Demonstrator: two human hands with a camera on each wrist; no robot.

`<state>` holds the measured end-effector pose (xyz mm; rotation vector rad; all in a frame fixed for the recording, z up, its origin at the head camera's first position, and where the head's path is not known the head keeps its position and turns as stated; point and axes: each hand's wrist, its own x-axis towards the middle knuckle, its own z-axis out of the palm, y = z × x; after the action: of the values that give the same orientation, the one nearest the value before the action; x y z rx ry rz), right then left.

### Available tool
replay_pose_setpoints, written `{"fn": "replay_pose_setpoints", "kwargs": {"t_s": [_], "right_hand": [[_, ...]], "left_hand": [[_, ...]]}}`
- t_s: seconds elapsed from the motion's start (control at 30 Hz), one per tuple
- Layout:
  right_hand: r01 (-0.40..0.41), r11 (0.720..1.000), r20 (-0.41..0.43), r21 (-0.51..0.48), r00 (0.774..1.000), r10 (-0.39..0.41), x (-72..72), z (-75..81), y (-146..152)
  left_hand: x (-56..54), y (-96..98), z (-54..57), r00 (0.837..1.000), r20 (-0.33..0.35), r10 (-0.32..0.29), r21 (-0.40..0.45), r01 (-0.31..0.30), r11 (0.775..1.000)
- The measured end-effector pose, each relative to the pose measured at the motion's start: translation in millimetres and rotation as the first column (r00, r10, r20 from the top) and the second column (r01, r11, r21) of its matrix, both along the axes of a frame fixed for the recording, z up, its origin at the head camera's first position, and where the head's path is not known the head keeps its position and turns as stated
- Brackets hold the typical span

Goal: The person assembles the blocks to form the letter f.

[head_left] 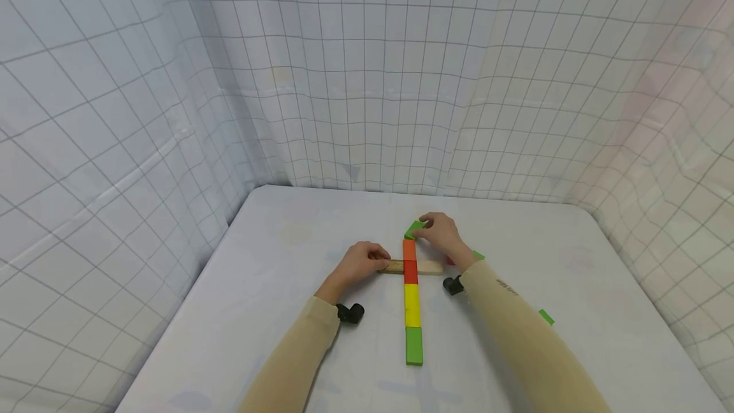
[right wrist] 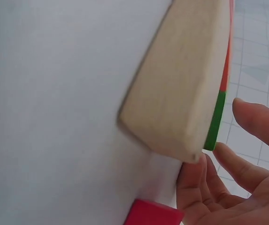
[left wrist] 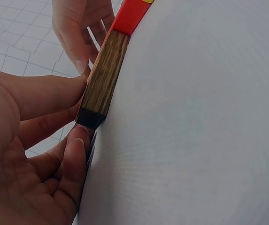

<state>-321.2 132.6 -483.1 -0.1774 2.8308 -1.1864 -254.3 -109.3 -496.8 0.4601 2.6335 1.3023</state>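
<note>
A column of flat blocks lies on the table: green [head_left: 414,346], yellow [head_left: 412,304], red [head_left: 410,271] and orange [head_left: 409,249] toward the far end. My left hand [head_left: 361,261] holds a dark wood-grained block [left wrist: 103,72] whose inner end meets the red block's left side. Opposite it, a pale wooden block [right wrist: 172,89] sticks out to the right. At the column's far end my right hand [head_left: 440,232] holds a green block [head_left: 414,229] that lies at a slant to the orange one. The right wrist view hides part of this green block behind the pale block.
Beside the right forearm lie a red block [right wrist: 153,214] and a green block [head_left: 478,255], both partly covered. Another green piece [head_left: 546,317] lies farther right, near the sleeve. Gridded white cloth [head_left: 373,81] hangs behind the table [head_left: 241,298] and along its sides.
</note>
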Motion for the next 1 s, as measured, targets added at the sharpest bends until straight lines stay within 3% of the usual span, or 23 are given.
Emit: {"fn": "replay_pose_setpoints", "kwargs": {"t_s": [0.5, 1.0], "right_hand": [[0.015, 0.999, 0.015, -0.051, 1.000, -0.014, 9.4, 12.5, 19], [0.013, 0.998, -0.015, -0.065, 1.000, -0.014, 33.0, 22.4, 37]], "left_hand": [[0.5, -0.2, 0.3, 1.000, -0.001, -0.004, 0.016, 0.004, 1.000], [0.4, -1.0, 0.0, 1.000, 0.002, -0.003, 0.017, 0.003, 1.000]]}}
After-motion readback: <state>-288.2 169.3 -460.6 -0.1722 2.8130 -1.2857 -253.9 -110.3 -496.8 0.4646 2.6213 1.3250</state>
